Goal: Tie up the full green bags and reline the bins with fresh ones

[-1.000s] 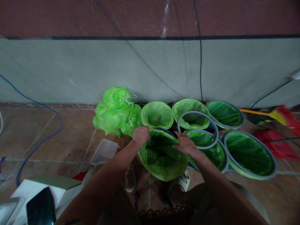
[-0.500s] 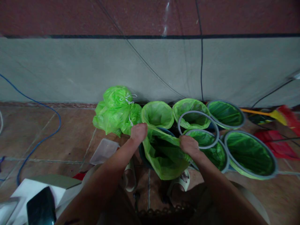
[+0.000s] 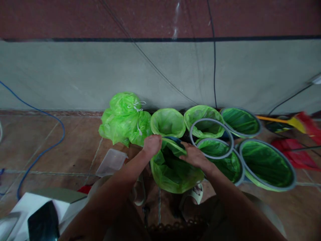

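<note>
A green trash bag (image 3: 175, 179) hangs with its mouth wide over a dark blue bin, of which only a bit of rim (image 3: 173, 138) shows. My left hand (image 3: 152, 146) is closed on the bag's edge at the left. My right hand (image 3: 192, 155) has the far edge of the bag between thumb and fingers, at the right side of the mouth. Behind the bag stand two bins lined in light green, a left lined bin (image 3: 168, 122) and a right lined bin (image 3: 203, 112). A loose grey ring (image 3: 192, 134) leans close to my right hand.
Tied green bags (image 3: 120, 124) lie against the wall on the left, near a clear plastic container (image 3: 112, 162). More lined bins with grey rims (image 3: 267, 165) stand right, beside a red dustpan (image 3: 292, 150). A phone (image 3: 43, 221) rests on a white box (image 3: 25, 202).
My right hand has moved left and slightly up along the bag's edge. My left hand has shifted slightly right. The near side of the mouth now hangs in a rounder curve.
</note>
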{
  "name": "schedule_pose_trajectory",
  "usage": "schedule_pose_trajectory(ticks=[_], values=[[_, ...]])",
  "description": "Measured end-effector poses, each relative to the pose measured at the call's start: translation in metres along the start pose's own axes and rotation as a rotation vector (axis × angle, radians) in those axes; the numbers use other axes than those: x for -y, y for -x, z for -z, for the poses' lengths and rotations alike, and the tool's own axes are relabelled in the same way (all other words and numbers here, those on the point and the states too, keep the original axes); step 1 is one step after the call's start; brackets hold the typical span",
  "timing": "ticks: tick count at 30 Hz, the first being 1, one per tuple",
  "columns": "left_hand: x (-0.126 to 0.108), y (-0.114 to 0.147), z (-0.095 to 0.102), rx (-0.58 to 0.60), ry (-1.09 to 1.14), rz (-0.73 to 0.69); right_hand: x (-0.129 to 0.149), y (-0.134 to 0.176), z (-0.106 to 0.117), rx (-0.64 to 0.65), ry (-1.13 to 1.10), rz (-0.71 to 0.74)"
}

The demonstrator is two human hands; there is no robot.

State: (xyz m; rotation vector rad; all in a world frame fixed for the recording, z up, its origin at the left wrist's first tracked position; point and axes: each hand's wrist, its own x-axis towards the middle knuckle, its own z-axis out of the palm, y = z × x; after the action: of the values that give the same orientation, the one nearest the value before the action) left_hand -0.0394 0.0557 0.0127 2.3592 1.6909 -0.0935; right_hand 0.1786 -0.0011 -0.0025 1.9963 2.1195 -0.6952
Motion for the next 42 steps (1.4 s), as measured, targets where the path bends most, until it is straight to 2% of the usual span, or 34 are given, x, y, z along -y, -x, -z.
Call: schedule_pose_trajectory(ticks=[4,8,12,20,25,27,29,31,35,39,42], values=[[-0.002,-0.001,0.003,0.014,0.008,0.002,0.002,-0.004,0.002,0.014,0.051,-0.058],[0.01,-0.004,-0.001,0.033,-0.002,0.002,-0.005,-0.004,0.005,-0.042,0.077,-0.098],[0.023,-0.006,-0.008,0.071,-0.04,0.013,-0.012,-0.004,0.008,-0.032,0.092,-0.148],[0.03,-0.007,-0.004,0.054,-0.056,0.072,-0.018,-0.007,0.008,-0.088,0.053,-0.201],[0.032,-0.008,0.004,0.062,-0.062,0.201,-0.02,-0.005,0.003,0.045,0.071,-0.196],[0.034,-0.007,0.008,0.108,-0.058,0.28,-0.021,-0.004,0.002,0.08,0.082,-0.194],[0.034,-0.005,0.009,0.165,-0.058,0.303,-0.022,-0.005,0.003,0.062,0.076,-0.19],[0.031,-0.003,0.008,0.162,-0.053,0.212,-0.02,-0.007,0.003,0.022,0.051,-0.172],[0.02,-0.002,-0.003,0.118,0.034,-0.061,-0.015,-0.014,0.002,-0.021,-0.061,-0.106],[0.012,-0.008,-0.016,0.178,0.04,-0.126,-0.016,-0.016,-0.001,-0.03,-0.155,-0.1],[0.012,-0.013,-0.023,0.165,0.025,-0.129,-0.022,-0.015,-0.004,-0.045,-0.215,-0.117]])
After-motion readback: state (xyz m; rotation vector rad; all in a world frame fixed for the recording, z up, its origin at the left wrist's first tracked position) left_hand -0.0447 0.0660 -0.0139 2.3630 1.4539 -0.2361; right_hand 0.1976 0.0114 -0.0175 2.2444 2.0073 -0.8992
